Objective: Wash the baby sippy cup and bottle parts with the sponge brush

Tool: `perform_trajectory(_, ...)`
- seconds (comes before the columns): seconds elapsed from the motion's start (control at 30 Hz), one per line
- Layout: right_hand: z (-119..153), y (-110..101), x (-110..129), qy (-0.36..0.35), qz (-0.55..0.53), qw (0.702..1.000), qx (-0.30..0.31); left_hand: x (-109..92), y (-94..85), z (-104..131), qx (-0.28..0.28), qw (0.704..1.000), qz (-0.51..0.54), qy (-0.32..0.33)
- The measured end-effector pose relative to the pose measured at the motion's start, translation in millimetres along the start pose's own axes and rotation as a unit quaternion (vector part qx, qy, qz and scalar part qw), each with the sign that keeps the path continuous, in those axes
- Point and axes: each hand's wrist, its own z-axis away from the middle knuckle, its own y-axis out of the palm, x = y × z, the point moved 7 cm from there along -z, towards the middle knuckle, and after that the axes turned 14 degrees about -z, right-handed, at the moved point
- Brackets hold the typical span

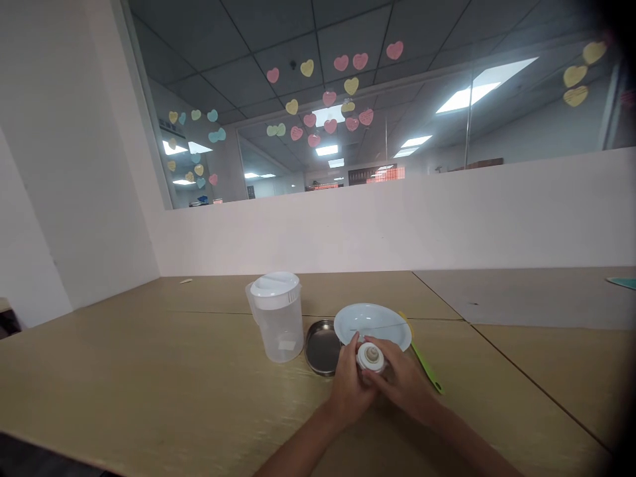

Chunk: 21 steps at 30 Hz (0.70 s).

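My left hand (pixel 350 384) and my right hand (pixel 405 381) are both wrapped round a small white round object (pixel 370 356) with a greyish knob at its centre. Its lower part is hidden by my fingers. Just beyond my hands lies a pale blue bowl (pixel 370 315) with a thin stick-like thing across it. To the left of my left hand is a round dark metal pan (pixel 322 348). A green-handled utensil (pixel 427 368) lies right of the bowl, near my right hand.
A clear plastic pitcher (pixel 282 328) with a white lid stands left of the pan. All this is on a brown table (pixel 199 384). A white wall (pixel 348 228) with a window above borders the far edge. A teal object (pixel 623 283) lies at far right.
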Motion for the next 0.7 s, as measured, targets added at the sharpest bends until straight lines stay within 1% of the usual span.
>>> perform_trajectory(0.03,-0.2,-0.2,1.1,0.001,0.003,1.000,-0.013,-0.2,0.1,-0.3,0.002,1.000,0.000,-0.001)
perform_trajectory(0.1,-1.0,-6.7,-1.3,0.015,-0.005,0.998,-0.066,-0.1,-0.1,-0.9,0.006,1.000,-0.001,-0.004)
perform_trajectory(0.23,-5.6,-28.1,-6.8,0.021,-0.078,0.981,-0.179,-0.5,-1.2,-1.9,0.018,1.000,-0.008,-0.005)
perform_trajectory(0.3,-10.7,-39.3,-5.9,0.016,-0.133,0.963,-0.235,-0.2,-2.1,-2.1,0.023,1.000,-0.011,-0.007)
perform_trajectory(0.37,-16.5,-50.5,-2.4,0.007,-0.182,0.935,-0.303,0.3,-2.9,-2.1,0.027,1.000,-0.010,-0.008)
perform_trajectory(0.43,-23.5,-58.5,2.1,-0.003,-0.219,0.908,-0.357,0.7,-3.9,-2.2,0.028,1.000,-0.007,-0.003)
perform_trajectory(0.5,-32.0,-62.1,5.0,-0.009,-0.238,0.893,-0.382,1.0,-4.7,-2.4,0.030,1.000,-0.004,0.004)
perform_trajectory(0.57,-38.8,-63.5,3.7,-0.011,-0.240,0.888,-0.393,1.4,-5.4,-2.8,0.034,0.999,-0.005,0.010)
perform_trajectory(0.63,-41.7,-64.1,-3.8,-0.010,-0.235,0.886,-0.401,1.9,-5.6,-3.2,0.040,0.999,-0.011,0.015)
perform_trajectory(0.7,-40.7,-63.5,-17.4,-0.004,-0.224,0.887,-0.405,2.7,-5.9,-3.7,0.043,0.999,-0.016,0.018)
